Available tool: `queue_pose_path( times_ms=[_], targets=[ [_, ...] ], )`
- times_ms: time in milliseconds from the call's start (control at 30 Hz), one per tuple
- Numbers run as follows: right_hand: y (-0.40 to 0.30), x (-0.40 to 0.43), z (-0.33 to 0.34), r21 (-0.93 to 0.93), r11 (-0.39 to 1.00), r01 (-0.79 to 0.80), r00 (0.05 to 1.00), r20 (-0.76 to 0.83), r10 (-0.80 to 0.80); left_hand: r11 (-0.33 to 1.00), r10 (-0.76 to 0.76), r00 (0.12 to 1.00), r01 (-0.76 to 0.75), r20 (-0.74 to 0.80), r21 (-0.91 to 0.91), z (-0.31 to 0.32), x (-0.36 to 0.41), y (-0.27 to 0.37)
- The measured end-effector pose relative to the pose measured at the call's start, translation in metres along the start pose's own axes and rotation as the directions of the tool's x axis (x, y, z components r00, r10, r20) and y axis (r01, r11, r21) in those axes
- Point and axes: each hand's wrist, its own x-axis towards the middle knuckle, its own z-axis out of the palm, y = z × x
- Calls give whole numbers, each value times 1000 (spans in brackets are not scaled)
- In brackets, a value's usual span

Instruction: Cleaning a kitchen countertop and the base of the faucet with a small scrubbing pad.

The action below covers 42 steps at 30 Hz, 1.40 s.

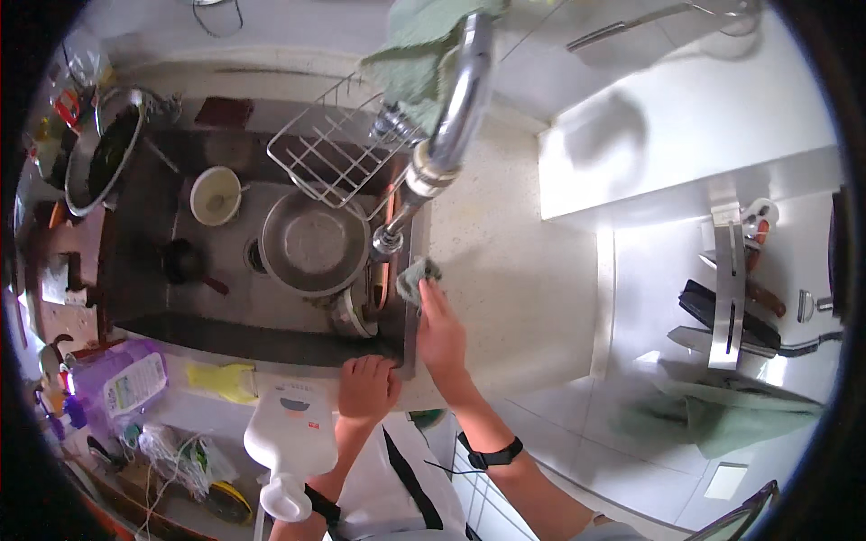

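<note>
My right hand point(438, 327) presses a small grey-green cloth point(421, 278) onto the pale countertop point(514, 291), just right of the sink's edge. My left hand point(369, 387) rests with bent fingers on the sink's near rim; nothing shows in it. Within the dark sink point(203, 291) lie a round metal basin point(314, 240), a white cup or bowl point(215, 196), a dark ladle-like utensil point(186, 262) with a red handle and, partly hidden, a tilted bowl point(352, 312). A chrome faucet point(460, 101) rises beside my right hand, a wire rack point(331, 152) to its left.
A green cloth point(419, 67) hangs behind the faucet. Left of the sink are an oval pan point(105, 159) and a purple jug point(118, 385). A yellow cloth or glove point(222, 381) and a white plastic container point(291, 433) lie near my left arm. Knives stand in a metal holder point(727, 291) at right.
</note>
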Motion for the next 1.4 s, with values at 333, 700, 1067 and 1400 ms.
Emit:
queue_pose_path(
  times_ms=[333, 700, 1067, 1400],
  targets=[
    [5, -59, -18, 40, 998, 52, 996, 69, -54, 998, -2, 999, -1, 40, 66, 1, 1, 6],
    [123, 35, -45, -336, 940, -59, 998, 13, 68, 998, 2, 1000, -2, 1, 67, 3, 1, 4],
    [139, 203, -5, -224, 966, -126, 984, -151, 93, 998, -11, 1000, 13, -24, 63, 0, 1, 8],
    [58, 147, 23, 46, 980, 191, 981, -23, -190, 999, 3, 999, -2, -34, 33, -1, -3, 3]
  ],
)
